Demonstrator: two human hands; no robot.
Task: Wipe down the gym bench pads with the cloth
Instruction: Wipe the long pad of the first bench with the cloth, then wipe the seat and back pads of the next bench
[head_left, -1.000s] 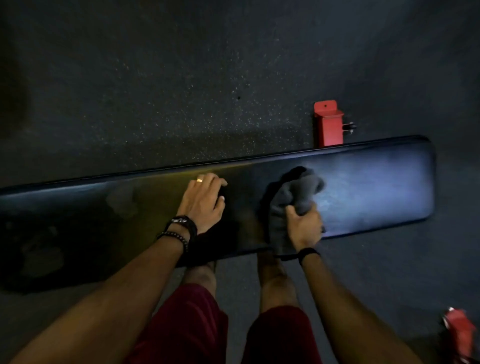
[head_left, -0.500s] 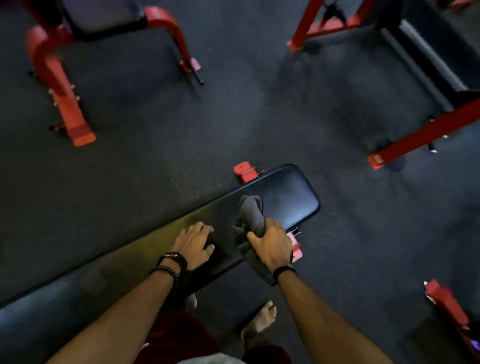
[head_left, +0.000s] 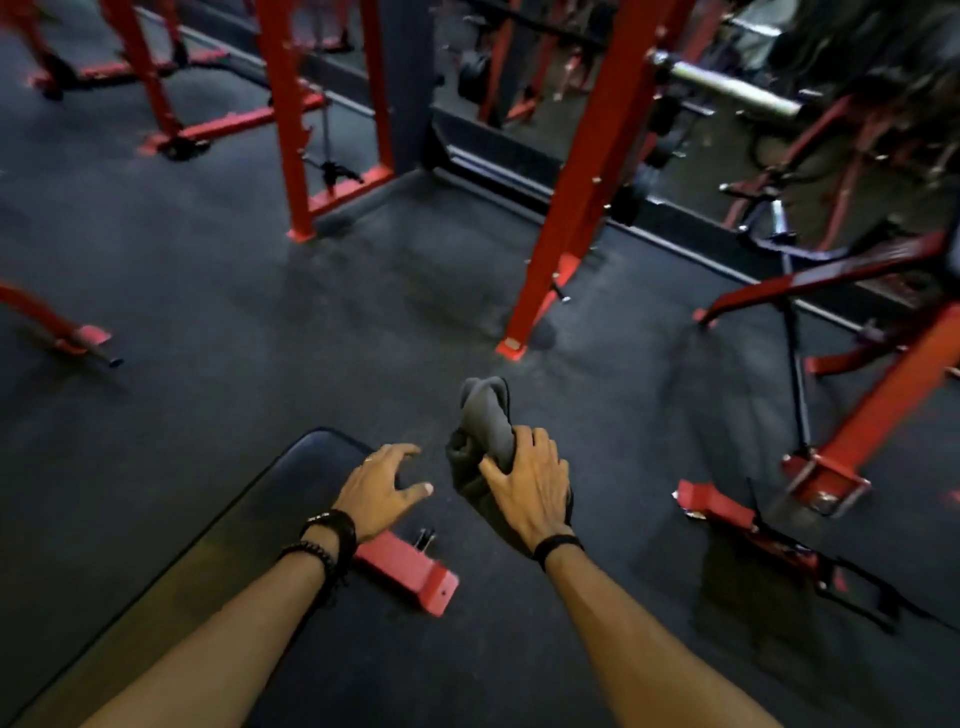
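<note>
- The right hand grips the bunched grey cloth, fingers curled round it, held off the end of the long black padded bench pad and above the dark rubber floor.
- The left hand hangs over the pad's end, fingers spread loosely (contact unclear).
- Judging by the cloth off the pad, this pad's pass looks finished; other pads may remain.

Dark speckled rubber floor throughout, dimly lit. Red steel rack uprights at 12 and 1 o'clock, chrome barbell sleeve at 2 o'clock, red machine frame at 3 o'clock, red foot bracket at 9 o'clock
</note>
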